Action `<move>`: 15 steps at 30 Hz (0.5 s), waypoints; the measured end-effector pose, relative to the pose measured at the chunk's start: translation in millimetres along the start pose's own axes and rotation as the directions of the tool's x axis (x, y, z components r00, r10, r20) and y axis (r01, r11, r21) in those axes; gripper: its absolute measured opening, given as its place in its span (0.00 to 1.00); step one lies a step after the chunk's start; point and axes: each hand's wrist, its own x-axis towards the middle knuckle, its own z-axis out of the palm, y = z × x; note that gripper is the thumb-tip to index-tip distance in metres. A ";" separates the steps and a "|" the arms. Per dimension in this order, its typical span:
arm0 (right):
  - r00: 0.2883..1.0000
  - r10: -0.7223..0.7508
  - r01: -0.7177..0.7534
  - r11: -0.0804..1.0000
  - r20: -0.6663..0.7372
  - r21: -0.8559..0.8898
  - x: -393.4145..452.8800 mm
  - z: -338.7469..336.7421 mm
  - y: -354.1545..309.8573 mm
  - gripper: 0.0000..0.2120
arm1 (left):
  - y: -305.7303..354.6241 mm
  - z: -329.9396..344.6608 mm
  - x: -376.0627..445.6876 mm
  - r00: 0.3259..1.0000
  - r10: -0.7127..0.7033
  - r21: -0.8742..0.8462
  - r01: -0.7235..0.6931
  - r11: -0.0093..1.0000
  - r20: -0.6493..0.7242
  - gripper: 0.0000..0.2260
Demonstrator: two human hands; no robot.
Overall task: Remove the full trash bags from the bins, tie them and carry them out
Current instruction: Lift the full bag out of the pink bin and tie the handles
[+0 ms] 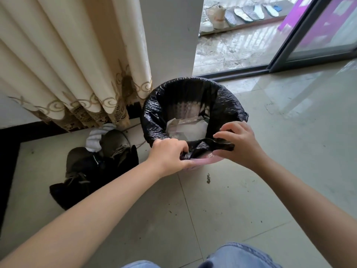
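Note:
A black trash bag [228, 101] lines a small pink bin [202, 163] on the tiled floor, its edge folded over the rim. White paper and plastic scraps [185, 128] lie inside. My left hand [168, 154] pinches the bag's near edge at the rim, pulled off the bin there so the pink rim shows. My right hand [236, 141] grips the same near edge a little to the right, with a bunched fold of black plastic between thumb and fingers.
Dark shoes [108, 149] with white socks [96, 137] stand left of the bin under a cream curtain [77, 74]. A white wall column [173, 35] is behind the bin. An open sliding door [301, 47] leads to a wet balcony with shoes and insoles. Debris specks dot the floor.

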 end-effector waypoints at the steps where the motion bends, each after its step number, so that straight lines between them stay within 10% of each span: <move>1: 0.999 -0.038 0.038 0.999 -0.009 -0.016 -4.9 -2.1 5.1 0.14 | 0.8 -1.0 -0.9 0.999 0.020 -0.001 -0.020 1.000 0.028 0.17; 11: 0.992 0.116 -0.113 0.991 -0.044 0.070 12.3 3.6 7.9 0.11 | 7.1 -24.8 13.8 0.983 -0.123 -0.379 0.063 0.923 -0.137 0.05; 15: 0.984 0.044 -0.042 0.999 0.173 -0.013 24.9 -0.1 1.1 0.15 | 0.7 -28.4 8.4 0.979 -0.104 -0.373 0.032 0.927 -0.174 0.06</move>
